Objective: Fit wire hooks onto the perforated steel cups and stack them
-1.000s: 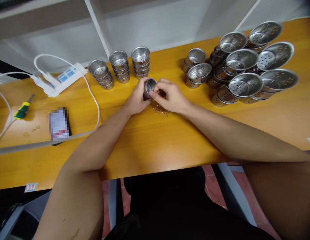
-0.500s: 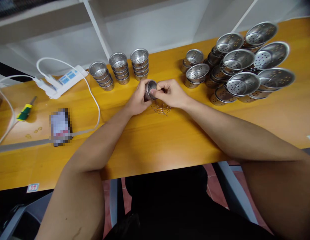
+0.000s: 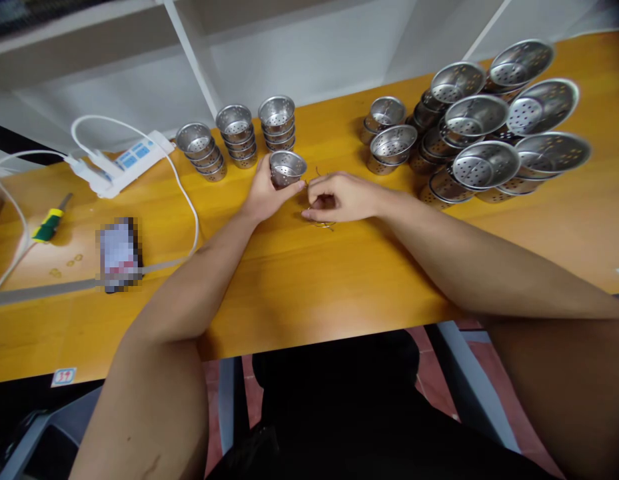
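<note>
My left hand [image 3: 267,193] holds a small perforated metal cup [image 3: 288,169] by its side, its mouth facing up. To the right of the cup, my right hand [image 3: 339,197] is down by some thin curved wires [image 3: 325,225] on the wooden table [image 3: 289,287]. Its fingers are curled with thumb and fingertips near each other; whether a wire is between them is too small to make out. Stacks of similar cups [image 3: 234,133] stand behind my left hand.
Many larger perforated cups [image 3: 486,165] are stacked at the right, beside smaller ones [image 3: 393,145]. On the left are a white power strip [image 3: 134,160] with cables, a phone [image 3: 120,257] and a green-yellow screwdriver [image 3: 49,225].
The cup has moved left with my left hand and turned mouth up. My right hand has let go of the cup and moved down over the wires.
</note>
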Tool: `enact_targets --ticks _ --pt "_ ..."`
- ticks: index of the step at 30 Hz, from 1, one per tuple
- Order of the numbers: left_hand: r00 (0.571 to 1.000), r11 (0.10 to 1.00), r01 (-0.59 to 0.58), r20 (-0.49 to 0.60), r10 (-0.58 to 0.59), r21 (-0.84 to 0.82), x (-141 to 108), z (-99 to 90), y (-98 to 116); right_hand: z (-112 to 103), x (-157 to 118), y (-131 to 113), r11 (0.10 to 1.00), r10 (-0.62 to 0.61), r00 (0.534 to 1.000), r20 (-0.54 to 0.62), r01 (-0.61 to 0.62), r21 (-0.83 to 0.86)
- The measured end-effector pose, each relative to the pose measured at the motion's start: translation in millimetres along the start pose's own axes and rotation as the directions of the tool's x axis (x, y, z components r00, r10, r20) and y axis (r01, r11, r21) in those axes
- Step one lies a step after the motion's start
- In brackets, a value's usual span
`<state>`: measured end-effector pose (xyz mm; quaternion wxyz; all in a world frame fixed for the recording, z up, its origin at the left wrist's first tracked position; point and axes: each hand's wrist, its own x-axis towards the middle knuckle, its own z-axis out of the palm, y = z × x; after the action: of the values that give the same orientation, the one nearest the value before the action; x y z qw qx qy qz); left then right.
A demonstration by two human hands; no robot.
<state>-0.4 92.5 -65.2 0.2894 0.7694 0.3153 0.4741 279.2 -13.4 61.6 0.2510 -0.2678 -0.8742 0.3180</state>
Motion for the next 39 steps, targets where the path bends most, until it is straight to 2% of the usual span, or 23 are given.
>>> enact_targets --ticks 3,6,9,11,13,16,23,27,31,34,37,39 --pt "0.999 0.997 0.047 0.022 -0.046 -0.063 0.2 0.5 -1.8 1.3 -1.0 1.9 0.996 0.020 1.000 0.019 -0.018 -0.083" --pt "0.996 0.990 0.069 0.059 -0.062 -0.123 0.7 1.2 3.2 3.1 -0.6 8.3 0.990 0.075 0.984 -0.161 -0.093 -0.107" --pt "0.985 0.985 0.104 0.153 -0.082 -0.135 0.2 0.4 22.2 6.7 0.8 17.7 0.977 0.176 0.898 -0.404 -0.209 -0.039" --pt "0.973 0.987 0.110 0.214 -0.083 -0.115 -0.7 -1.2 38.5 10.2 2.5 23.8 0.968 0.242 0.851 -0.465 -0.247 0.051" --pt "0.970 0.991 0.096 0.233 -0.073 -0.090 -1.4 -2.8 51.7 13.4 4.5 28.5 0.964 0.264 0.847 -0.461 -0.238 0.116" --pt "0.975 0.996 0.072 0.214 -0.061 -0.044 -1.4 -3.8 60.3 15.3 7.1 33.4 0.968 0.246 0.874 -0.419 -0.201 0.150" --pt "0.974 0.999 0.043 0.222 -0.037 -0.020 -0.7 -3.4 56.2 11.4 8.9 38.2 0.983 0.182 0.891 -0.417 -0.180 0.044" --pt "0.973 0.999 0.030 0.230 -0.027 -0.012 -3.3 -1.6 46.2 5.5 8.3 37.4 0.978 0.208 0.884 -0.419 -0.203 0.057" --pt "0.978 0.997 0.077 0.195 -0.075 -0.006 -4.6 -1.0 36.3 -18.7 10.3 40.5 0.958 0.268 0.841 -0.471 -0.284 0.037" --pt "0.979 0.997 0.079 0.185 -0.080 0.011 -4.2 -2.8 34.2 -45.8 20.1 38.7 0.911 0.303 0.842 -0.447 -0.393 -0.123" --pt "0.979 0.996 0.083 0.184 -0.088 0.038 -3.3 -4.0 32.3 -69.2 41.1 29.9 0.806 0.395 0.840 -0.372 -0.511 -0.299" --pt "0.977 0.992 0.116 0.173 -0.124 0.053 -2.8 -4.0 29.8 -79.2 59.2 25.2 0.719 0.504 0.809 -0.301 -0.586 -0.372"
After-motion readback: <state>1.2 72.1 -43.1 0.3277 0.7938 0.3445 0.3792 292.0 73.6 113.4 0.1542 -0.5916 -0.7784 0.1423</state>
